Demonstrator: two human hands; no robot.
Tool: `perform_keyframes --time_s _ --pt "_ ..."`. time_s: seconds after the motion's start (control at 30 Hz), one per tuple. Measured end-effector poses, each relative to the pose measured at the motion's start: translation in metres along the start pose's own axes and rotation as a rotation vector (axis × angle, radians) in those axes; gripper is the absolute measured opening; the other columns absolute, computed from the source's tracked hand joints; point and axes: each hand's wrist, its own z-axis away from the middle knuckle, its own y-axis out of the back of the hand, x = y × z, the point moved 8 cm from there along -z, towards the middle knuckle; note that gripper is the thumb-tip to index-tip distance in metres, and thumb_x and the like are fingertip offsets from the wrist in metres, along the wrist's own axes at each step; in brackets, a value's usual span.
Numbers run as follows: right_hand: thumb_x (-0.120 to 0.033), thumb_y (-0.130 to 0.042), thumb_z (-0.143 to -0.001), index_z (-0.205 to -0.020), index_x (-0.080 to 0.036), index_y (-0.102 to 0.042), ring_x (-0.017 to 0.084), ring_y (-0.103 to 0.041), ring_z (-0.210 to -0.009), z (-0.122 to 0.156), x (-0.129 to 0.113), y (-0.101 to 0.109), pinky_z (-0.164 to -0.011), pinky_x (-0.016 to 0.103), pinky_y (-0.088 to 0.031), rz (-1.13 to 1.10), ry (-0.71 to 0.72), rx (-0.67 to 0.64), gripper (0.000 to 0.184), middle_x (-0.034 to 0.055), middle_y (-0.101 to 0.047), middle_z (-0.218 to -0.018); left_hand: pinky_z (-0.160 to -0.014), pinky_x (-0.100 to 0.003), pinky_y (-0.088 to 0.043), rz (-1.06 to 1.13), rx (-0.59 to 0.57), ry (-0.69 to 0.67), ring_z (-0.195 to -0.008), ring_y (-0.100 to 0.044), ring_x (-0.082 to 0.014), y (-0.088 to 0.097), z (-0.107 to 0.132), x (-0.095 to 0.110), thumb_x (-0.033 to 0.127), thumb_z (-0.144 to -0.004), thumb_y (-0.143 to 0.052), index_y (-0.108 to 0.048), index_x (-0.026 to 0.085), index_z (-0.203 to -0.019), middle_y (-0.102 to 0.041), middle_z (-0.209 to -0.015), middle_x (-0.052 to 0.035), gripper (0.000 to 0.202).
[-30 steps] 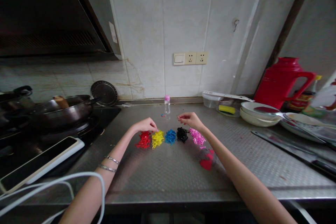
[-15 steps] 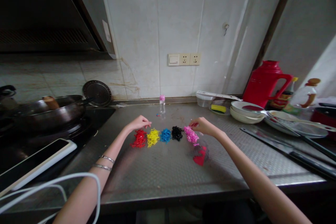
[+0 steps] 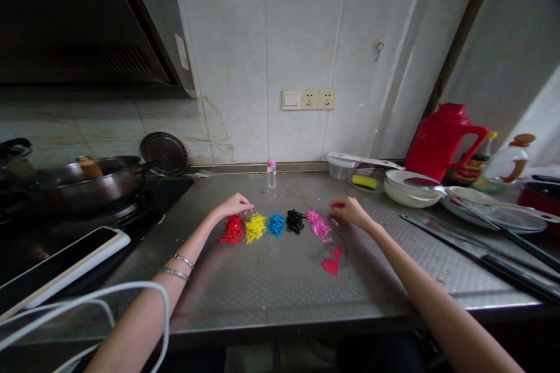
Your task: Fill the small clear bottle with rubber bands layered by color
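Head view, straight down onto the steel table [image 3: 262, 280]! Five tidy heaps of thin strands in one row: red heap [image 3: 232, 229], yellow heap [image 3: 255, 228], blue heap [image 3: 276, 224], black heap [image 3: 294, 221], pink heap [image 3: 317, 224], each just beside the next. Five colours sorted and laid out, no sixth heap in sight, and not one strand visibly mixed into a neighbouring colour from here.

Left hand [image 3: 234, 206] low over the yellow heap, fingers loosely curled, nothing visible in its grip, though a strand that fine could hide there. Right hand [image 3: 350, 211] out past the pink heap, fingers lightly bent, partly open, nothing showing in them either, and again impossible to be sure. Right by it, a tiny pink loop [image 3: 335, 222] lying apart from the heap. Just below, a jagged red scrap [image 3: 332, 262] flat on the steel, well clear of the row.

Farther back, a small bottle with a pink cap [image 3: 272, 173] upright by the wall. Off to the left, a dark pan [image 3: 79, 183] on the hob; off to the right, a red flask [image 3: 441, 134] and stacked bowls [image 3: 411, 191].
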Motion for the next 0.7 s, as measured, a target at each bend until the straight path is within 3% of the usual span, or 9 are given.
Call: perform_keyframes --time_s 0.13,0.23,0.43,0.7 --pt "-0.025 -0.053 -0.064 -0.083 -0.013 -0.067 0.013 -0.057 -0.053 0.003 0.039 -0.006 -0.051 0.022 -0.045 -0.197 -0.152 0.056 0.026 0.0039 -0.067 -0.066 -0.043 -0.02 -0.025 0.023 0.044 -0.012 -0.041 -0.035 -0.0057 0.0 -0.005 -0.005 0.051 -0.067 -0.051 -0.067 0.009 -0.068 -0.054 -0.05 -0.001 0.045" --pt "-0.026 -0.053 -0.064 -0.083 -0.012 -0.067 0.012 -0.057 -0.053 0.005 0.051 -0.01 -0.051 0.021 -0.045 -0.301 -0.187 0.096 0.027 0.0058 -0.067 -0.069 -0.044 -0.02 -0.026 0.055 0.168 -0.018 -0.041 -0.035 -0.0059 0.007 -0.013 -0.01 0.048 -0.069 -0.049 -0.067 0.009 -0.072 -0.056 -0.052 -0.0016 0.043" --pt "-0.027 -0.053 -0.064 -0.083 -0.012 -0.067 0.013 -0.057 -0.054 0.006 0.053 -0.01 -0.052 0.022 -0.044 -0.249 -0.19 0.096 0.027 0.0054 -0.067 -0.068 -0.053 -0.021 -0.037 -0.022 0.377 -0.016 -0.057 -0.052 -0.0119 0.025 -0.043 -0.014 0.033 -0.067 -0.054 -0.068 0.008 -0.073 -0.065 -0.065 -0.0069 0.029" --pt "-0.028 -0.052 -0.064 -0.082 -0.013 -0.066 0.015 -0.058 -0.056 0.007 0.05 -0.009 -0.054 0.024 -0.044 -0.23 -0.178 0.099 0.027 0.0055 -0.066 -0.068 -0.073 -0.027 -0.042 -0.354 0.359 -0.002 -0.082 -0.059 -0.0194 0.014 -0.096 -0.01 0.018 -0.067 -0.055 -0.067 0.011 -0.09 -0.066 -0.091 -0.0121 0.027"
